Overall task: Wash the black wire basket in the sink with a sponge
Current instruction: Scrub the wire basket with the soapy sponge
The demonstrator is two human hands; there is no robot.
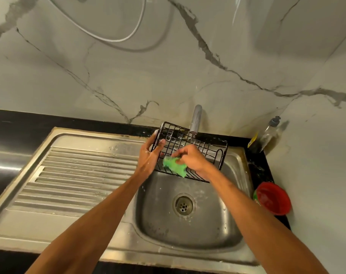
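Observation:
The black wire basket is held tilted over the back of the steel sink bowl, just under the tap. Soap film fills some of its grid cells. My left hand grips the basket's left end. A ragged green sponge is pinched in my right hand and pressed against the basket's inner wires near the lower front edge. Part of the basket's bottom is hidden behind my right hand.
A steel tap stands behind the basket. The ribbed drainboard lies to the left. At the right, on the black counter, a soap dispenser bottle stands in the corner and a red bowl sits nearer. The drain is uncovered.

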